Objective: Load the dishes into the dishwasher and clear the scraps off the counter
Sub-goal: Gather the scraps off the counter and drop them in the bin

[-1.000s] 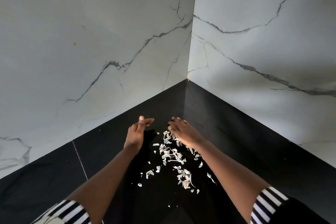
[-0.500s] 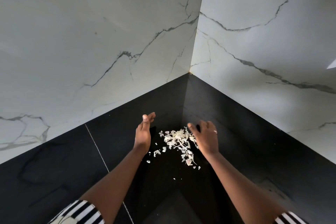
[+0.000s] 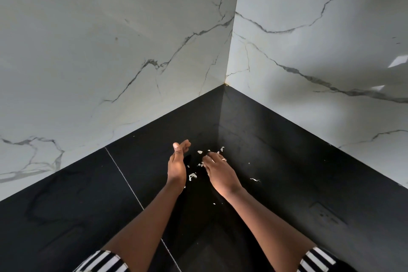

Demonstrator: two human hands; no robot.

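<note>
Pale, papery scraps (image 3: 192,176) lie on the black counter (image 3: 287,183) in the corner, a few of them loose beyond my fingers (image 3: 221,149). My left hand (image 3: 176,166) stands on its edge at the left of the scraps, fingers together and thumb up, holding nothing. My right hand (image 3: 219,172) lies palm down over most of the pile, pressed toward the left hand, so the scraps under it are hidden. Single bits sit to the right (image 3: 255,180) and nearer me (image 3: 213,203). No dishes or dishwasher are in view.
White marble-veined walls (image 3: 110,51) meet in a corner behind the counter. A thin seam (image 3: 123,174) runs across the black counter left of my left arm. Striped sleeves show at the bottom edge.
My right hand has swept left over the spread-out pile, covering most of it and closing the gap to my left hand. A few bits were left behind.
</note>
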